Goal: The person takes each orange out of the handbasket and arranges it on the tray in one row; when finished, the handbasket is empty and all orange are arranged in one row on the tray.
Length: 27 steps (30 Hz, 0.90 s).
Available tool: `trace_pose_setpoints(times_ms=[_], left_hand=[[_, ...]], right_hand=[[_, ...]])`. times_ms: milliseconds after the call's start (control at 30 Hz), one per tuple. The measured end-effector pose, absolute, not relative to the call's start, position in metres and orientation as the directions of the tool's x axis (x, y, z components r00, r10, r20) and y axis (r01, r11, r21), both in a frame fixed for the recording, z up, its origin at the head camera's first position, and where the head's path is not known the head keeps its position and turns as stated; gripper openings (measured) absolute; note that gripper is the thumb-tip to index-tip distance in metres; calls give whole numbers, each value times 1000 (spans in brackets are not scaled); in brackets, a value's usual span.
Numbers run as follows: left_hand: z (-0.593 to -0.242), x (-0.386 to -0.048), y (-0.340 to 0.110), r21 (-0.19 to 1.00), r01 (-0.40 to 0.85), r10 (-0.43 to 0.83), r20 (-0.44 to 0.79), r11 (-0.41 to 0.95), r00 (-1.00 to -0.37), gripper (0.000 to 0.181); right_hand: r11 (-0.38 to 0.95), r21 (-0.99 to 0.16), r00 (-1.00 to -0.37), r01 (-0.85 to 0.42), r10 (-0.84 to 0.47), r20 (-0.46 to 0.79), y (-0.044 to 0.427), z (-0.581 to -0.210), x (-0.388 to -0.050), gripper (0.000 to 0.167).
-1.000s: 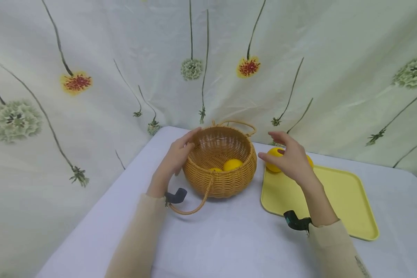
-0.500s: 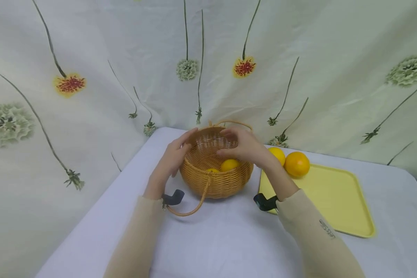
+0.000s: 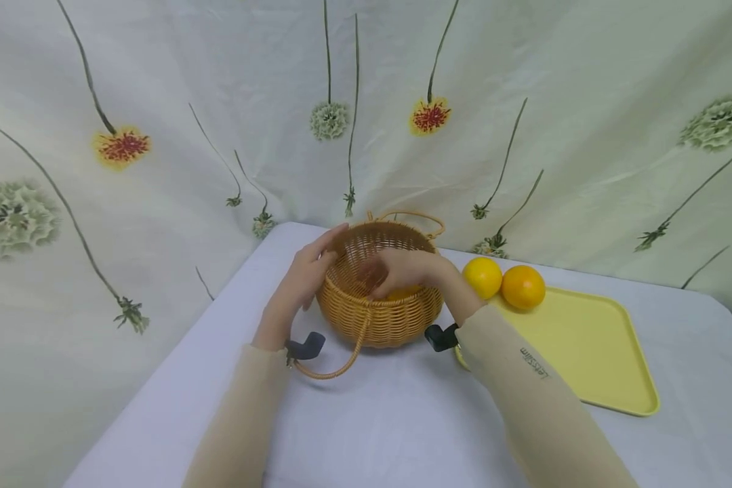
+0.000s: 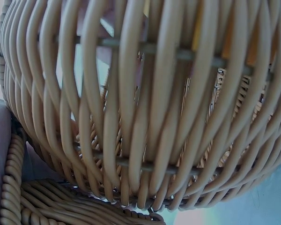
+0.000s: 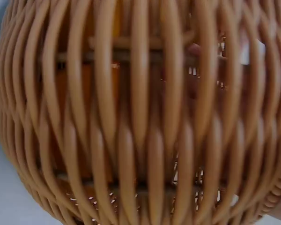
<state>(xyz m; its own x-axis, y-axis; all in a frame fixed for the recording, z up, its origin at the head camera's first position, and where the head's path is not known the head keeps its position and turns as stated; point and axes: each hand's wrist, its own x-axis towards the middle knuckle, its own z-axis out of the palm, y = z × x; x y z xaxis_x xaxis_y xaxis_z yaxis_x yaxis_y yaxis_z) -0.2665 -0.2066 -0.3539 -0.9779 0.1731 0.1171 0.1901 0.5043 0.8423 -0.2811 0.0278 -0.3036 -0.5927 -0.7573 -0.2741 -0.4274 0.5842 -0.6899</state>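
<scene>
A round wicker basket (image 3: 381, 325) stands on the table, its hollow facing up toward me. My left hand (image 3: 301, 278) holds the basket's left side, with the thumb near the rim. My right hand (image 3: 405, 268) reaches over the right rim into the basket, thumb and fingers bent downward. Under it shows part of a yellow fruit (image 3: 402, 293); another yellow fruit seen earlier is hidden. Whether the fingers grip a fruit cannot be told. The right wrist view shows the wicker wall (image 5: 140, 117), with an orange-coloured fruit (image 5: 86, 89) behind the weave.
A yellow tray (image 3: 592, 346) lies to the right, partly behind the right sleeve. At its far left corner sit a yellow round fruit (image 3: 483, 276) and an orange (image 3: 522, 287), side by side. One basket handle (image 3: 335, 373) hangs toward me; the other handle (image 3: 417, 214) leans back near the curtain (image 3: 250, 81).
From above the fruit on the tray, my right hand has moved left with nothing visible in it, then down into the basket. The left hand keeps its place.
</scene>
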Motion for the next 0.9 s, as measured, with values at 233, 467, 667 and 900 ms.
trace_pose_setpoints(times_ms=[233, 467, 667, 900], left_hand=[[-355, -268, -208, 848, 186, 174, 113, 496, -978, 59], [-358, -269, -209, 842, 200, 173, 129, 500, -976, 59], [-358, -267, -209, 833, 192, 168, 121, 518, -978, 59], [-356, -267, -207, 832, 211, 173, 140, 513, -975, 59]], right_hand=[[616, -624, -476, -481, -781, -404, 19, -304, -292, 58], [706, -432, -462, -561, -700, -544, 7, -297, -291, 59], [793, -337, -502, -508, -590, -633, -3, -295, -287, 64], [779, -346, -489, -523, -606, -627, -2, -304, -293, 61]])
